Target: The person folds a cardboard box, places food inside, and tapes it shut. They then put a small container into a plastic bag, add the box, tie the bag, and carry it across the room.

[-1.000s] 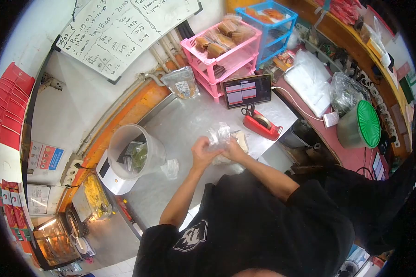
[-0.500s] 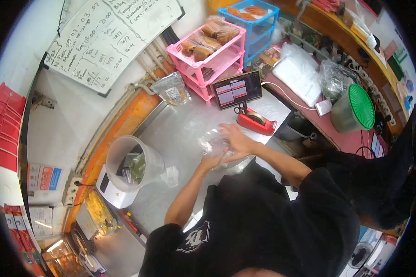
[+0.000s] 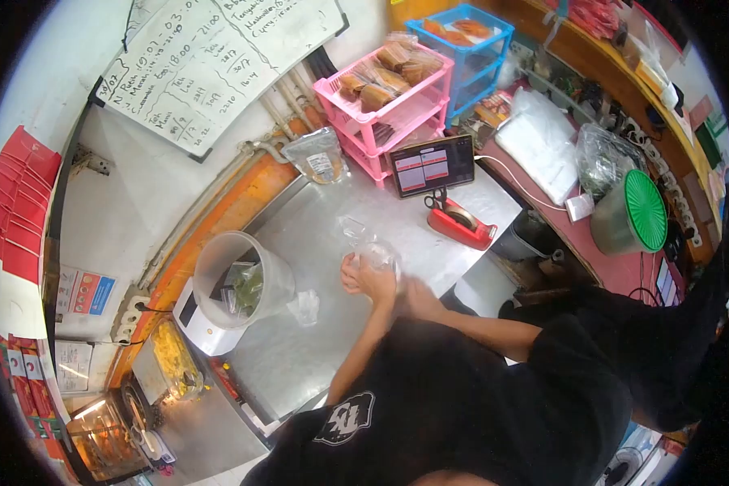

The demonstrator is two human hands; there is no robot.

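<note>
My left hand [image 3: 370,279] is wrapped around a clear plastic bag [image 3: 378,257] above the steel table [image 3: 300,219]. Close to my body, on the bag's right side, is my right hand [image 3: 418,297], blurred, with its fingers hidden. The bag's contents are hard to make out. Another piece of clear plastic [image 3: 351,230] lies just beyond the bag. To the left, a crumpled clear bag [image 3: 304,309] rests beside a translucent tub [image 3: 275,279] with green leaves [image 3: 248,289] inside, standing on a white scale [image 3: 211,330].
At the back are a red tape dispenser [image 3: 462,223], a tablet [image 3: 432,165], a pink rack [image 3: 385,121] and a blue rack [image 3: 470,69]. A pouch [image 3: 317,155] leans by the wall. A green-lidded container [image 3: 630,212] stands right. Someone in dark clothing [image 3: 648,356] is near my right.
Both hands have come closer to my body with the bag. My left hand now wraps over it, and my right hand has drawn back from its far side. The view has shifted slightly.
</note>
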